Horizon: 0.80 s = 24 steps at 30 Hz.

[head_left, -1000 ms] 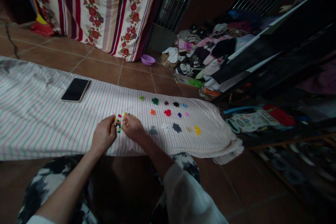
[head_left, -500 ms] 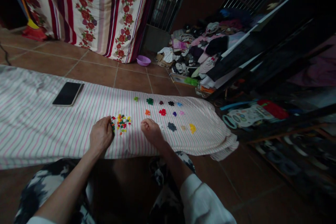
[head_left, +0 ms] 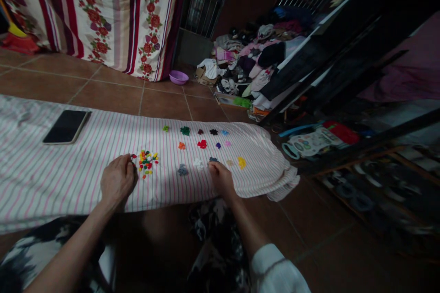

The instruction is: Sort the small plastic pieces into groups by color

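A mixed pile of small coloured pieces (head_left: 147, 163) lies on the striped cloth (head_left: 106, 146). Beside its left edge is my left hand (head_left: 118, 178), fingers closed, with a dark red piece (head_left: 133, 156) at the fingertips. My right hand (head_left: 222, 176) is pinched over the dark grey cluster (head_left: 213, 159), partly covering it; whatever it holds is too small to make out. Small single-colour clusters sit in rows: green (head_left: 184, 131), red (head_left: 202, 144), orange (head_left: 181, 146), black (head_left: 213, 132), white (head_left: 198, 163), grey-blue (head_left: 182, 170) and yellow (head_left: 241, 163) among them.
A phone (head_left: 66, 127) lies on the cloth at the left. Beyond it on the tiled floor are a purple basin (head_left: 178, 77) and a heap of clothes (head_left: 247, 62). A floral curtain (head_left: 117, 18) hangs behind, and a shelf rack (head_left: 371, 183) stands at the right.
My right hand has moved right, from near the white cluster to the dark grey one, uncovering the grey-blue cluster. A dark red piece now shows at my left fingertips. The view has shifted.
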Each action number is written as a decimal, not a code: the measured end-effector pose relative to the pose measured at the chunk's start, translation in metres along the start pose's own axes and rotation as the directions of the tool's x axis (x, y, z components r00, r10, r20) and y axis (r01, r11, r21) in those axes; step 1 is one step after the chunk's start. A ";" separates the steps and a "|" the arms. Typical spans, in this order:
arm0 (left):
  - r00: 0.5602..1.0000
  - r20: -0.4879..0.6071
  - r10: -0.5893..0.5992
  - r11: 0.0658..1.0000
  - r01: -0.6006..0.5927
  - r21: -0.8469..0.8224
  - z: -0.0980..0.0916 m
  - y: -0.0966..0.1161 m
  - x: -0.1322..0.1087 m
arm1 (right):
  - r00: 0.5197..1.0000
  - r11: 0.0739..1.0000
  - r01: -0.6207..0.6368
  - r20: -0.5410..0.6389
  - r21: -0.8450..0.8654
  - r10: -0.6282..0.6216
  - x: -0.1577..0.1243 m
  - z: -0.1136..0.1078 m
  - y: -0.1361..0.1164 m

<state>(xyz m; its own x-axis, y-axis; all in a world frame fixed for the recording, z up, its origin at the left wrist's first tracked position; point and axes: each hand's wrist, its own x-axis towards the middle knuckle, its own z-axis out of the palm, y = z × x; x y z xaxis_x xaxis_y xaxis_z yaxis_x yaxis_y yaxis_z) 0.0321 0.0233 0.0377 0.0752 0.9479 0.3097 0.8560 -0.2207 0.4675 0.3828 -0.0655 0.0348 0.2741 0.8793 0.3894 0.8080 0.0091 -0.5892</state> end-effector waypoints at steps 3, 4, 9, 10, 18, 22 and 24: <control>1.000 -0.013 0.008 1.000 -0.009 -0.003 0.001 -0.001 -0.001 | 0.993 0.998 -0.069 -0.100 0.013 0.070 -0.001 -0.015 0.021; 1.000 -0.015 0.009 1.000 -0.009 -0.008 0.001 -0.002 -0.001 | 0.986 0.995 -0.095 -0.135 0.024 0.097 0.000 -0.019 0.029; 0.999 -0.030 0.010 1.000 -0.011 -0.020 0.003 -0.004 -0.002 | 0.925 0.969 -0.242 -0.288 0.054 0.247 0.011 -0.040 0.071; 0.999 -0.031 0.010 1.000 -0.010 -0.017 0.003 -0.004 -0.002 | 0.912 0.963 -0.265 -0.314 0.047 0.266 0.014 -0.042 0.078; 1.000 -0.011 0.009 1.000 -0.010 -0.018 0.002 -0.005 0.000 | 0.870 0.915 -0.403 -0.326 -0.034 0.371 0.019 -0.042 0.105; 1.000 -0.008 0.011 1.000 -0.012 -0.019 0.000 -0.004 -0.001 | 0.880 0.912 -0.408 -0.286 -0.048 0.379 0.019 -0.038 0.104; 1.000 -0.004 0.010 1.000 -0.010 -0.017 0.000 -0.004 -0.001 | 0.886 0.915 -0.402 -0.268 -0.042 0.377 0.018 -0.038 0.104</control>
<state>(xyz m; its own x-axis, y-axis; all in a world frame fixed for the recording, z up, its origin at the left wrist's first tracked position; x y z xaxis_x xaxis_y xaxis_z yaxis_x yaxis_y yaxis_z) 0.0289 0.0233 0.0356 0.0819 0.9448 0.3174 0.8465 -0.2341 0.4782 0.4916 -0.0668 0.0072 0.6877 0.6552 0.3128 0.6507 -0.3651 -0.6658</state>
